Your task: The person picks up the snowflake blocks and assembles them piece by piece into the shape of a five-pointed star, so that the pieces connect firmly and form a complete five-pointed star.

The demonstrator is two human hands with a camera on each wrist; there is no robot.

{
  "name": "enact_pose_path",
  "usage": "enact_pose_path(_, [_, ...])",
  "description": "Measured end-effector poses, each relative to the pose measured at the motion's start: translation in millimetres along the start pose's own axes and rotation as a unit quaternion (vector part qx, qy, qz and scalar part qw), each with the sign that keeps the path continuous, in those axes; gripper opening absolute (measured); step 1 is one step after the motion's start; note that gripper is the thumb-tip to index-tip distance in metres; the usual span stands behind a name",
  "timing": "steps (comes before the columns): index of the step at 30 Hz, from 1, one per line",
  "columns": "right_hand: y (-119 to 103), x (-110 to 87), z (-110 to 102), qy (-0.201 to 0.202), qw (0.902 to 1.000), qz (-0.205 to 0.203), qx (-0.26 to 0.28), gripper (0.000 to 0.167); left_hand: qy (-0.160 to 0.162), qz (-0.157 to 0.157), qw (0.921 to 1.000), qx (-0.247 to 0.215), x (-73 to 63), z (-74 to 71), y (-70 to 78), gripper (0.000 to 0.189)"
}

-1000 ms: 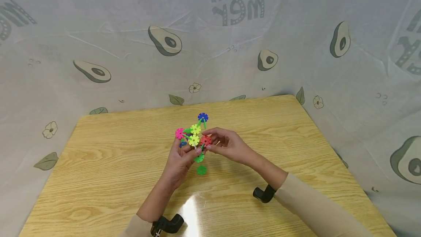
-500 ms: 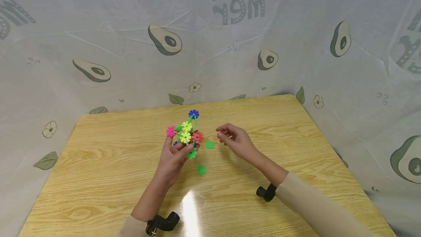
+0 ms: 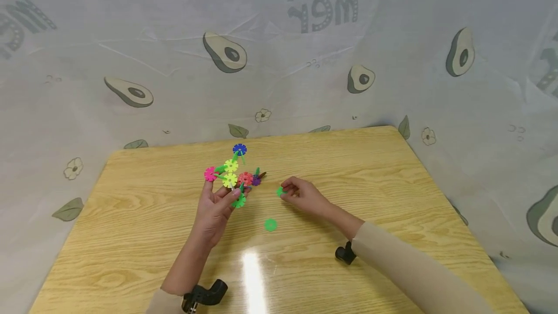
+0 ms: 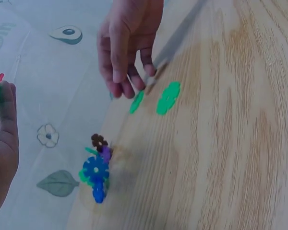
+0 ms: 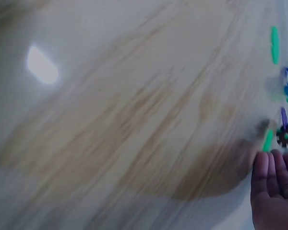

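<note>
In the head view my left hand grips a build of interlocking flower-shaped discs, with a pink disc, two yellow discs and a blue disc on top. A red disc and a purple disc stick out to its right. The left wrist view shows more of its discs, blue and brown. Over the table, my right hand has its fingertips right at a loose green disc, partly hidden by them. Those fingers hang loosely bent in the left wrist view.
Another green disc lies flat on the wooden table, nearer the person. A pale cloth printed with avocados rises behind the table and along its sides. Each wrist wears a black camera mount.
My right hand lets go of the build, draws right, then lowers to the loose green disc. My left hand carries the build leftward, bringing the purple and brown discs into sight.
</note>
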State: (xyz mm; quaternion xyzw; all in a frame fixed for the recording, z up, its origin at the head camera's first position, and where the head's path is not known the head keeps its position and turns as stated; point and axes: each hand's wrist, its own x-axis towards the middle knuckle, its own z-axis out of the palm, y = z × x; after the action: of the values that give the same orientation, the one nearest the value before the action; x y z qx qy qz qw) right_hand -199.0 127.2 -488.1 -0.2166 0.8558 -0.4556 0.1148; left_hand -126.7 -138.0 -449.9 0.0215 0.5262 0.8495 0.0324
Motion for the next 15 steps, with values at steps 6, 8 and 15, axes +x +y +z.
enact_pose_path(6, [-6.9,22.5,16.7,0.011,0.9957,-0.039,-0.083,0.044,0.005,0.004,0.9999,-0.009,-1.1,-7.4,1.0,0.092])
enact_pose_path(8, [-10.8,28.7,21.1,0.02,0.9937,-0.044,-0.102,0.048,0.006,0.005,0.9999,-0.01,-1.3,-8.7,1.1,0.092])
enact_pose_path(15, [-20.7,47.4,33.0,0.024,0.9884,-0.047,-0.142,0.051,0.018,0.003,0.9997,-0.015,-1.6,-12.7,0.4,0.087])
